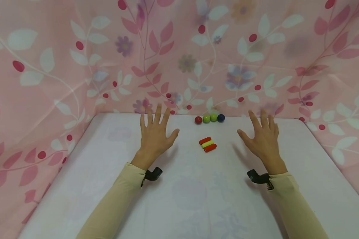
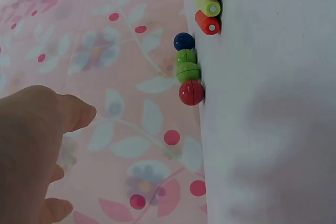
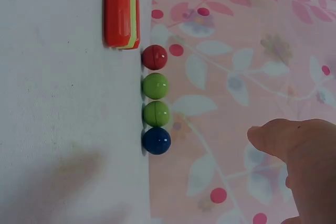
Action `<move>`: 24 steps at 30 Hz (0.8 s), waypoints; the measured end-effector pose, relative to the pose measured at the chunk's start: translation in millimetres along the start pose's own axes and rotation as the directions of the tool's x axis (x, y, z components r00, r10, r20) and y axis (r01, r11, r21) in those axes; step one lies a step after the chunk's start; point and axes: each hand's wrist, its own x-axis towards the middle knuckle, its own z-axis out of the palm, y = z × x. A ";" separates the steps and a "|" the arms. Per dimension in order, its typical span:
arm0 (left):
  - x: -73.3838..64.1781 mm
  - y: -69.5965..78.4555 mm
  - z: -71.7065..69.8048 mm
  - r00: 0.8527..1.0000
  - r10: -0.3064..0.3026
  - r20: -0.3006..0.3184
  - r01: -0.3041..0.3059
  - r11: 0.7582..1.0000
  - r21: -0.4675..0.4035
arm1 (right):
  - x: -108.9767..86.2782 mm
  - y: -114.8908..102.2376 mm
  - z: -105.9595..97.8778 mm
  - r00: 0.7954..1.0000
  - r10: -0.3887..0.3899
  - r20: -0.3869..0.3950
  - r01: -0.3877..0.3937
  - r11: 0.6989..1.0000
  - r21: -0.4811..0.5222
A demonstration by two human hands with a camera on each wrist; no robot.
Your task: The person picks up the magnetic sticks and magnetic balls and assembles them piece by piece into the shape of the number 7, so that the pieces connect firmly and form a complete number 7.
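My left hand (image 1: pixel 155 137) is held over the left half of the white table, fingers spread and straight, holding nothing. Over the right half, my right hand (image 1: pixel 263 141) is spread the same way and also holds nothing. Between them lie two red sticks (image 1: pixel 210 148) with a yellow-green stick (image 1: pixel 207 144) sandwiched in the middle, side by side. Behind these, a row of small balls runs along the far edge: a red ball (image 1: pixel 198 120), two green balls (image 1: pixel 213 117) and a dark blue ball (image 1: pixel 221 118). Neither hand touches any of them.
The white table (image 1: pixel 185 199) reaches back to a pink floral cloth (image 1: pixel 179 66) that hangs behind it and on both sides. A black wrist camera (image 1: pixel 153 174) sits at the left cuff, another black wrist camera (image 1: pixel 258 177) at the right cuff.
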 end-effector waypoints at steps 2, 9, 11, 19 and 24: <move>-0.3 0.2 3.3 0.998 0.042 0.056 -0.039 0.997 -0.063 | -0.7 -1.6 1.7 1.000 -0.003 -0.008 0.003 0.999 0.042; 3.8 2.9 25.5 0.948 0.234 0.214 -0.150 0.926 -0.346 | -1.4 -14.7 10.6 1.000 -0.010 0.020 0.006 0.983 0.182; 7.3 6.6 31.3 0.940 0.253 0.228 -0.151 0.910 -0.386 | -0.8 -19.0 10.8 1.000 -0.014 0.023 0.009 0.978 0.210; 18.1 22.3 40.5 0.934 0.257 0.249 -0.130 0.891 -0.434 | 0.8 -28.6 16.7 0.998 -0.061 -0.018 0.064 0.965 0.255; 20.5 26.5 44.3 0.932 0.262 0.249 -0.129 0.885 -0.446 | -1.0 -31.5 24.1 0.997 -0.079 0.010 0.074 0.965 0.252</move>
